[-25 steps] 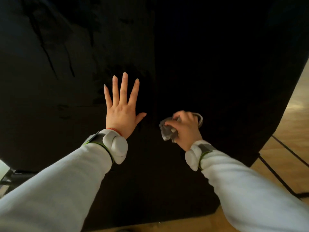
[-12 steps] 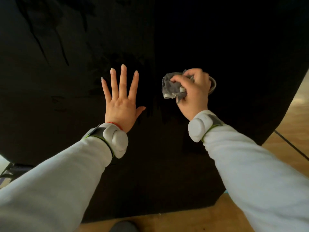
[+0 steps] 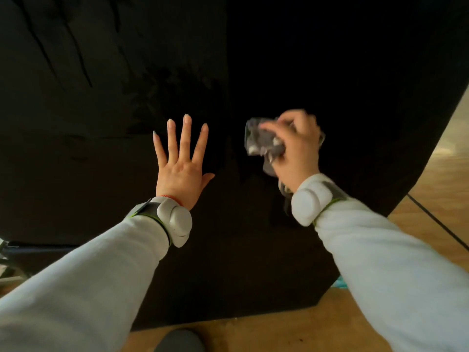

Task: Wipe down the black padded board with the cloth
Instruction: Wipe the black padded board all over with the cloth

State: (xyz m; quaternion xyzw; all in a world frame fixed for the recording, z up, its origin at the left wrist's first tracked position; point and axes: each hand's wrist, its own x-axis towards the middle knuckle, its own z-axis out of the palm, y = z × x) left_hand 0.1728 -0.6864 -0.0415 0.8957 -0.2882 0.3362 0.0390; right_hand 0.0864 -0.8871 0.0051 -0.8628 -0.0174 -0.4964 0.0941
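Observation:
The black padded board (image 3: 317, 59) fills most of the view, with creases in its cover at the upper left. My left hand (image 3: 181, 163) lies flat against it with straight, spread fingers, left of centre. My right hand (image 3: 297, 146) grips a crumpled grey cloth (image 3: 264, 143) and holds it against the board, a hand's width to the right of the left hand. The cloth and right hand are blurred by motion. Both wrists carry grey bands over pale sleeves.
Wooden floor (image 3: 431, 199) shows at the right and along the bottom, below the board's lower edge. A black cable (image 3: 436, 224) runs across the floor at the right. A dark rounded shape (image 3: 180, 341) sits at the bottom centre. Dark frame parts show at the far left (image 3: 10, 252).
My right hand swept the cloth up the board from near the wrist level of the left hand, then came slightly back down. The left hand stayed pressed flat in place.

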